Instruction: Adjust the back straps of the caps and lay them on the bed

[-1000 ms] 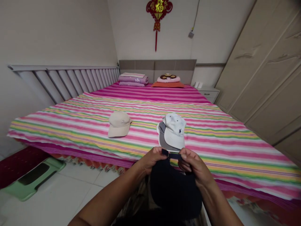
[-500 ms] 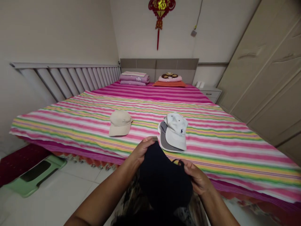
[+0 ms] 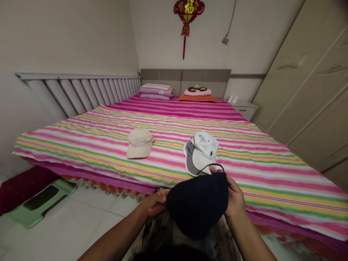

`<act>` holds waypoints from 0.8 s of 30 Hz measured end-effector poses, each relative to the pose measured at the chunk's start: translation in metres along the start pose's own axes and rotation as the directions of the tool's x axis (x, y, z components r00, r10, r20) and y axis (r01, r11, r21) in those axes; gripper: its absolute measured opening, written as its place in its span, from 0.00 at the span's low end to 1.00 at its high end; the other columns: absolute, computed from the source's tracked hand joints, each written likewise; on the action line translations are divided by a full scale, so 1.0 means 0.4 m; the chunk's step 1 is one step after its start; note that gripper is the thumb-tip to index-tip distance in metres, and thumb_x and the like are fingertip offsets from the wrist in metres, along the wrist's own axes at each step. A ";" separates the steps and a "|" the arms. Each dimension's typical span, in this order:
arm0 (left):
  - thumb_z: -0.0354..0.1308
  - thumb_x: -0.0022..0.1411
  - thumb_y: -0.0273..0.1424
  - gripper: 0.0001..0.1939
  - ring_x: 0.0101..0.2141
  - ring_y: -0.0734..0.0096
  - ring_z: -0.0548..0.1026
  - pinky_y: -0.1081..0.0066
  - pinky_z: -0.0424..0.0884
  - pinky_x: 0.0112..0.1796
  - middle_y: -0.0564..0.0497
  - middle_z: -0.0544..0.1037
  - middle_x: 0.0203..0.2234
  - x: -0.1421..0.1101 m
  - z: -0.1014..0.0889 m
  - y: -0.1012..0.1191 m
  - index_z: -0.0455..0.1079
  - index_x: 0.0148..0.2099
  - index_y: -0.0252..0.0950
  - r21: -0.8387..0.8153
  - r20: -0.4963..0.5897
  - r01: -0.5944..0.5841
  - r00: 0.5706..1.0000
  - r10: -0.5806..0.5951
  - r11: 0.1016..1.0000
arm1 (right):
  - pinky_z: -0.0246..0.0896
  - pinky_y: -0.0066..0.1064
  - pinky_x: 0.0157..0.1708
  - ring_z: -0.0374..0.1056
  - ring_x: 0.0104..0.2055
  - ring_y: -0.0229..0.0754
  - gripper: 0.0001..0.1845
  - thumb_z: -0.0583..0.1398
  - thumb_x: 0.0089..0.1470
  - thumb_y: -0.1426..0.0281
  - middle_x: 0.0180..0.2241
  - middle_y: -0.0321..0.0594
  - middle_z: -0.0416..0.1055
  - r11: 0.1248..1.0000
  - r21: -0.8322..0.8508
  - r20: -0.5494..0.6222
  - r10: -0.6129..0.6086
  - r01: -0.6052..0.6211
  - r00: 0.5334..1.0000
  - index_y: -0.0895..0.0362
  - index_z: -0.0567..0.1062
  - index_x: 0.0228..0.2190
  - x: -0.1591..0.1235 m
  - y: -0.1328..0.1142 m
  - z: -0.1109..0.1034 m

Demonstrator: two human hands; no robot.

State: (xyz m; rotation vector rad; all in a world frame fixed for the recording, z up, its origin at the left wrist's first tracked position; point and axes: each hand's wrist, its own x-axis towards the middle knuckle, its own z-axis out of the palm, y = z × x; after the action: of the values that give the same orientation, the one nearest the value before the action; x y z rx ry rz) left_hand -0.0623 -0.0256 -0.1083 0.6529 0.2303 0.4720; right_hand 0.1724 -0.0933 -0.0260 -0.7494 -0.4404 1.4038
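Between my hands, in front of my lap, I hold a dark navy cap (image 3: 198, 204) with a thin black band looping up from its far edge. My left hand (image 3: 157, 203) is closed on its left edge. Gripping the right edge is my right hand (image 3: 234, 195), its fingers partly hidden behind the fabric. Beyond them on the bed lies a beige cap (image 3: 140, 144) to the left. A white cap (image 3: 205, 148) rests on a grey-brimmed cap (image 3: 190, 163) to the right, and the navy cap's band overlaps them in view.
The bed (image 3: 95, 145) has a striped sheet. Folded purple bedding (image 3: 157, 92) and an orange and pink pile (image 3: 197, 95) lie by the headboard (image 3: 165, 75). A green stool (image 3: 45, 199) stands on the floor at left, a nightstand (image 3: 244, 108) at the far right.
The navy cap has turned, its rounded side now facing me and its band raised. My left hand has moved down and left; my right hand has shifted slightly right and up.
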 end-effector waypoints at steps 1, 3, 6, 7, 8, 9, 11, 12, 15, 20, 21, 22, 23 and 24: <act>0.65 0.36 0.24 0.22 0.31 0.70 0.74 0.73 0.65 0.37 0.47 0.77 0.29 -0.011 -0.006 -0.023 0.71 0.39 0.28 -0.023 -0.014 0.005 1.000 -0.006 1.000 | 0.58 0.43 0.46 0.68 0.42 0.48 0.10 0.59 0.42 0.61 0.35 0.37 0.76 1.000 0.009 0.004 0.007 -0.007 1.000 0.51 0.75 0.28 0.004 -0.001 0.004; 0.63 0.34 0.19 0.27 0.35 0.67 0.74 0.71 0.65 0.39 0.47 0.77 0.32 -0.030 -0.009 -0.064 0.70 0.43 0.31 -0.041 -0.048 0.038 0.998 -0.040 0.998 | 0.58 0.43 0.47 0.68 0.44 0.48 0.14 0.58 0.43 0.60 0.32 0.37 0.77 0.999 0.024 0.012 0.032 -0.032 0.999 0.51 0.75 0.33 0.014 -0.004 0.015; 0.61 0.38 0.19 0.26 0.38 0.64 0.73 0.67 0.63 0.43 0.47 0.77 0.35 -0.051 0.003 -0.115 0.70 0.44 0.34 -0.066 -0.085 0.039 0.995 -0.044 0.997 | 0.58 0.43 0.48 0.67 0.45 0.48 0.16 0.57 0.45 0.61 0.32 0.38 0.77 0.999 0.045 -0.005 0.006 -0.006 1.000 0.52 0.75 0.37 0.033 -0.010 0.036; 0.60 0.40 0.21 0.23 0.38 0.64 0.73 0.66 0.64 0.43 0.47 0.77 0.35 -0.056 0.008 -0.130 0.70 0.43 0.34 -0.083 -0.089 0.024 0.996 -0.032 0.996 | 0.57 0.42 0.49 0.67 0.46 0.48 0.16 0.56 0.45 0.62 0.33 0.38 0.77 0.998 0.050 -0.017 -0.032 0.032 0.999 0.52 0.75 0.37 0.041 -0.012 0.043; 0.59 0.43 0.23 0.20 0.39 0.64 0.73 0.66 0.64 0.43 0.46 0.76 0.35 -0.061 0.012 -0.144 0.71 0.42 0.35 -0.102 -0.091 0.013 0.996 -0.022 0.995 | 0.57 0.41 0.50 0.66 0.47 0.47 0.16 0.56 0.46 0.63 0.34 0.38 0.76 0.996 0.052 -0.025 -0.076 0.077 0.997 0.52 0.74 0.38 0.051 -0.014 0.049; 0.59 0.45 0.25 0.18 0.39 0.63 0.73 0.66 0.64 0.42 0.46 0.76 0.36 -0.066 0.015 -0.155 0.71 0.42 0.35 -0.122 -0.097 -0.001 0.995 -0.011 0.993 | 0.56 0.40 0.50 0.65 0.48 0.46 0.16 0.56 0.46 0.63 0.36 0.38 0.76 0.991 0.053 -0.027 -0.118 0.119 0.993 0.52 0.74 0.39 0.061 -0.015 0.054; 0.58 0.48 0.28 0.16 0.40 0.63 0.73 0.66 0.66 0.41 0.47 0.76 0.37 -0.077 0.014 -0.169 0.71 0.43 0.37 -0.145 -0.141 -0.064 0.989 0.044 0.987 | 0.55 0.38 0.52 0.64 0.50 0.44 0.16 0.56 0.47 0.63 0.39 0.38 0.75 0.987 0.048 -0.011 -0.156 0.156 0.988 0.53 0.74 0.38 0.080 -0.014 0.059; 0.57 0.49 0.28 0.16 0.40 0.64 0.73 0.67 0.66 0.41 0.48 0.76 0.37 -0.082 0.010 -0.168 0.71 0.43 0.38 -0.145 -0.176 -0.113 0.981 0.086 0.983 | 0.55 0.37 0.52 0.63 0.50 0.43 0.15 0.56 0.47 0.63 0.39 0.38 0.75 0.988 0.038 0.002 -0.149 0.148 0.989 0.53 0.74 0.38 0.088 -0.011 0.057; 0.57 0.50 0.27 0.15 0.39 0.69 0.74 0.72 0.67 0.42 0.50 0.76 0.37 -0.100 -0.009 -0.115 0.71 0.43 0.38 -0.103 -0.287 -0.280 0.927 0.241 0.954 | 0.57 0.35 0.51 0.64 0.49 0.42 0.13 0.58 0.47 0.61 0.39 0.37 0.75 0.997 -0.003 0.030 -0.074 0.074 0.997 0.51 0.75 0.34 0.096 0.011 0.035; 0.53 0.52 0.21 0.14 0.35 0.70 0.75 0.76 0.70 0.38 0.50 0.78 0.35 -0.105 -0.028 0.144 0.72 0.41 0.34 0.008 -0.353 -0.518 0.799 0.487 0.855 | 0.61 0.39 0.44 0.68 0.44 0.47 0.15 0.62 0.44 0.60 0.41 0.43 0.73 0.982 -0.062 0.032 0.179 -0.177 0.983 0.54 0.75 0.34 0.067 0.071 -0.031; 0.51 0.54 0.19 0.16 0.34 0.73 0.76 0.78 0.70 0.38 0.50 0.78 0.34 -0.098 -0.024 0.212 0.70 0.43 0.35 0.020 -0.366 -0.566 0.763 0.533 0.824 | 0.62 0.38 0.42 0.68 0.44 0.47 0.15 0.63 0.43 0.60 0.41 0.44 0.73 0.975 -0.070 0.026 0.212 -0.210 0.977 0.55 0.75 0.34 0.059 0.081 -0.041; 0.48 0.55 0.18 0.17 0.31 0.74 0.76 0.79 0.70 0.36 0.49 0.78 0.31 -0.089 -0.017 0.280 0.69 0.45 0.34 0.053 -0.413 -0.635 0.689 0.596 0.771 | 0.63 0.36 0.40 0.69 0.43 0.46 0.15 0.63 0.43 0.61 0.41 0.44 0.73 0.969 -0.078 0.022 0.235 -0.233 0.972 0.55 0.75 0.33 0.053 0.090 -0.050; 0.45 0.57 0.19 0.17 0.30 0.74 0.76 0.78 0.71 0.36 0.48 0.79 0.29 -0.078 -0.008 0.346 0.68 0.47 0.33 0.076 -0.451 -0.687 0.623 0.639 0.723 | 0.63 0.35 0.39 0.69 0.42 0.45 0.14 0.63 0.43 0.61 0.41 0.44 0.73 0.965 -0.085 0.018 0.250 -0.248 0.968 0.55 0.75 0.33 0.048 0.096 -0.056; 0.43 0.59 0.19 0.17 0.30 0.74 0.76 0.77 0.71 0.36 0.48 0.78 0.28 -0.066 0.001 0.409 0.67 0.47 0.32 0.086 -0.474 -0.719 0.579 0.664 0.689 | 0.63 0.34 0.39 0.70 0.41 0.45 0.14 0.63 0.43 0.62 0.41 0.44 0.73 0.962 -0.091 0.013 0.260 -0.258 0.966 0.55 0.75 0.33 0.043 0.102 -0.061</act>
State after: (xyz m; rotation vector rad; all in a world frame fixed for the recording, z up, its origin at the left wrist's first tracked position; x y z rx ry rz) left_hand -0.1418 0.0747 -0.0034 0.4801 0.4064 1.4247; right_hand 0.1623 -0.0815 -0.0740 -0.8869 -0.4381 1.6482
